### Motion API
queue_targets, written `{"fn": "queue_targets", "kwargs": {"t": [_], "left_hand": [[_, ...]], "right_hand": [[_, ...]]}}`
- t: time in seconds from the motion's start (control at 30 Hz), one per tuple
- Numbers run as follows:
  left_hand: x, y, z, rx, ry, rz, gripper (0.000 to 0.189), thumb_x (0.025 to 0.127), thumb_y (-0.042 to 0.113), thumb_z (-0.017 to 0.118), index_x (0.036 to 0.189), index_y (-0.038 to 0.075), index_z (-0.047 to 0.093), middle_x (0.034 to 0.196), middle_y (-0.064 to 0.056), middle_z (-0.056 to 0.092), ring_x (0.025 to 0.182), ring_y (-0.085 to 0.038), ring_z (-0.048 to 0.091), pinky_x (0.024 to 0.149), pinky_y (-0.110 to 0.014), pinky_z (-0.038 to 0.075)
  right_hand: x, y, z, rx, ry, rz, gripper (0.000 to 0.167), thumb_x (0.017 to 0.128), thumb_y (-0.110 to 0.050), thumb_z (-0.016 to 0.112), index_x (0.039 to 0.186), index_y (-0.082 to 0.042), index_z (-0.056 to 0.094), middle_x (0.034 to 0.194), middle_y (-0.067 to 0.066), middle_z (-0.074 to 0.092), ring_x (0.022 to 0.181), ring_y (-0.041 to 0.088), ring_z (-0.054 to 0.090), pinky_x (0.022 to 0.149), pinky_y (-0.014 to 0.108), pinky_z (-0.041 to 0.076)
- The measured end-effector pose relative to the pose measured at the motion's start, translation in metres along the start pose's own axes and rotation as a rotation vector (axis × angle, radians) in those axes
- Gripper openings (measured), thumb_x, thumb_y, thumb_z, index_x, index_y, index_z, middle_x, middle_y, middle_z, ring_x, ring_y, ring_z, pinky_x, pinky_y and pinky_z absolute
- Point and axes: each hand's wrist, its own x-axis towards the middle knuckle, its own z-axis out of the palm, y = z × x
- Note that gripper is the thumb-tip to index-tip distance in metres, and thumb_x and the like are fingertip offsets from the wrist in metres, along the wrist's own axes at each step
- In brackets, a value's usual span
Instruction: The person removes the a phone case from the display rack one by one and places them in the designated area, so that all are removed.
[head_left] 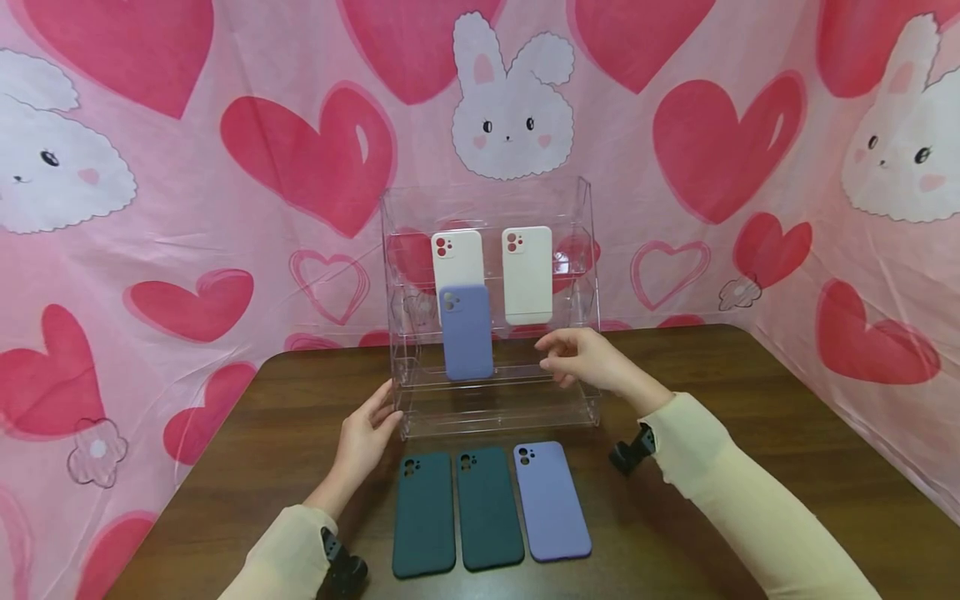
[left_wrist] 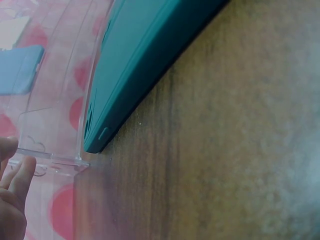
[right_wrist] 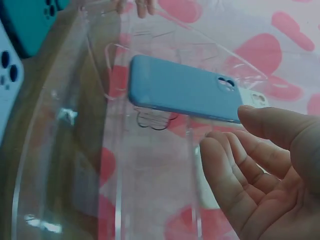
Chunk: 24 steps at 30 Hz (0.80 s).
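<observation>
A clear acrylic tiered display stand stands on the table. Two white phone cases, one at the left and one at the right, lean in its upper part. A lavender phone case sits lower on the left, overlapping the left white one. My left hand touches the stand's lower left side, fingers fairly straight. My right hand is before the stand's right half, below the right white case; its fingers are loosely bent with nothing between thumb and fingertips.
In front of the stand, two dark green phone cases and another lavender case lie in a row on the brown wooden table. A pink cloth with hearts and rabbits hangs behind and at both sides.
</observation>
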Motion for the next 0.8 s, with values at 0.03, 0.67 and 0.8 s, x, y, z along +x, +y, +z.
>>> {"fn": "queue_targets", "kwargs": {"t": [0.03, 0.67, 0.8], "left_hand": [[0.000, 0.000, 0.000, -0.001, 0.001, 0.000, 0.054, 0.084, -0.003, 0.063, 0.135, 0.005, 0.047, 0.129, -0.016, 0.051, 0.101, -0.030, 0.060, 0.080, -0.033, 0.051], [0.000, -0.001, 0.000, -0.008, -0.006, -0.005, 0.055, 0.085, -0.002, 0.063, 0.136, 0.007, 0.046, 0.130, -0.015, 0.051, 0.102, -0.029, 0.060, 0.080, -0.034, 0.051], [0.001, -0.002, 0.000, -0.010, -0.009, -0.006, 0.055, 0.085, -0.002, 0.063, 0.136, 0.007, 0.046, 0.130, -0.015, 0.050, 0.102, -0.029, 0.060, 0.081, -0.034, 0.051]], "right_hand": [[0.003, -0.003, -0.001, -0.002, 0.005, -0.005, 0.029, 0.085, -0.007, 0.065, 0.111, 0.005, 0.059, 0.078, 0.016, 0.057, 0.067, 0.030, 0.060, 0.060, 0.041, 0.055], [0.059, -0.032, -0.007, -0.018, 0.110, -0.052, 0.038, 0.087, -0.006, 0.063, 0.122, 0.004, 0.053, 0.087, 0.014, 0.056, 0.071, 0.034, 0.061, 0.059, 0.038, 0.056], [0.068, -0.033, -0.005, -0.026, 0.132, -0.055, 0.041, 0.086, -0.010, 0.065, 0.124, -0.002, 0.053, 0.093, 0.014, 0.056, 0.077, 0.033, 0.061, 0.061, 0.036, 0.056]]}}
